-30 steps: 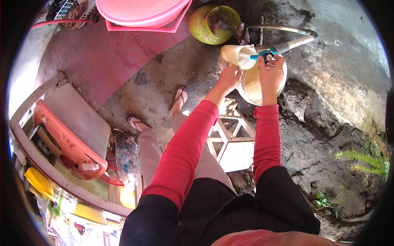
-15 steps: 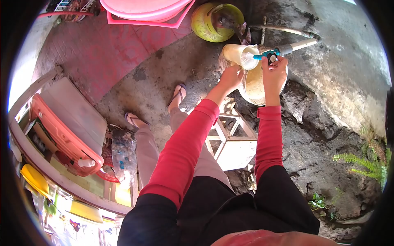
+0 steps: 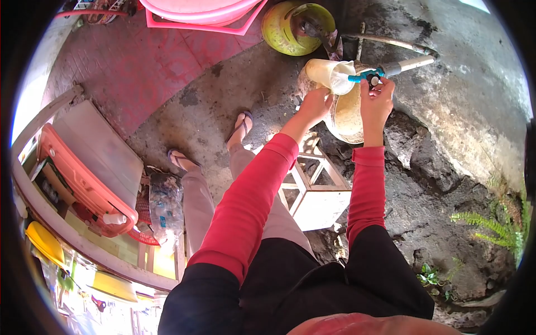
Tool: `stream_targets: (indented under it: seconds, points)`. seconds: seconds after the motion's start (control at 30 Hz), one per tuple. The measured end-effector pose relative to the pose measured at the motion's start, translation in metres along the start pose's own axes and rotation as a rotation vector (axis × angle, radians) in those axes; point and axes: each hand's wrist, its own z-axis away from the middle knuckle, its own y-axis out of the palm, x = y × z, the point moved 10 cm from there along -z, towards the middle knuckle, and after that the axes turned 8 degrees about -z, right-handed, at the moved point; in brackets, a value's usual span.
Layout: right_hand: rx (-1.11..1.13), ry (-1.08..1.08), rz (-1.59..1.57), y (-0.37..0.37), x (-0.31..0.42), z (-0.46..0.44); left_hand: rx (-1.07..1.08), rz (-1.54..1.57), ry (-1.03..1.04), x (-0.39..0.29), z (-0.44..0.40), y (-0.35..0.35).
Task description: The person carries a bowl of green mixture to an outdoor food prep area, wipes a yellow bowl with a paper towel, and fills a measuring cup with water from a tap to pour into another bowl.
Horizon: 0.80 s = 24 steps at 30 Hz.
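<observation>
My left hand [image 3: 315, 105] is closed on a cream plastic pitcher [image 3: 321, 72]; the handle itself is mostly hidden. The pitcher lies tilted, its mouth and spout facing the outlet of a teal water tap [image 3: 360, 77]. Something whitish, perhaps water, shows inside the mouth. My right hand [image 3: 377, 105] has its fingers around the tap's dark knob with a pale cap. Below both hands is a round, pale-brown container [image 3: 347, 118], partly covered by the pitcher and my hands.
The tap joins a grey pipe [image 3: 414, 63] along the wall. A yellow-green gas cylinder [image 3: 273, 36] stands beyond the pitcher. Under my forearms is a white-topped wooden stool [image 3: 324, 207]. Rough rock [image 3: 413, 151] lies right; shelving with a pink tub [image 3: 84, 181] stands left.
The view has shifted very slightly. Both hands keep their places on the pitcher and the tap knob.
</observation>
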Motion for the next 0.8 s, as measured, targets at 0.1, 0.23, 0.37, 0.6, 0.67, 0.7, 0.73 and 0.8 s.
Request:
stream_targets:
  seconds: [0.1, 0.23, 0.37, 0.6, 0.67, 0.7, 0.73, 0.8]
  points:
    - [0.024, -0.012, -0.019, 0.002, -0.004, -0.001, 0.0, 0.008, 0.007, -0.004, 0.001, -0.003]
    - [0.061, 0.02, -0.007, 0.001, -0.008, -0.003, 0.01, 0.035, 0.001, -0.005, 0.002, -0.003]
    - [0.087, -0.045, 0.084, 0.001, -0.005, -0.008, -0.001, 0.039, 0.011, -0.005, 0.001, -0.004]
    - [0.13, -0.073, 0.114, 0.002, -0.009, -0.012, -0.016, 0.059, 0.046, -0.01, 0.003, -0.005]
    - [0.125, -0.076, 0.129, 0.002, -0.007, -0.012, -0.022, 0.069, 0.047, -0.012, 0.002, -0.006]
    - [0.119, -0.079, 0.143, 0.002, -0.005, -0.012, -0.024, 0.063, 0.054, -0.013, 0.002, -0.006]
    - [0.12, -0.08, 0.144, 0.001, -0.001, -0.012, -0.026, 0.058, 0.06, -0.014, 0.002, -0.007]
    - [0.128, -0.056, 0.195, 0.0, 0.006, -0.011, -0.022, 0.055, 0.062, -0.015, 0.001, -0.008]
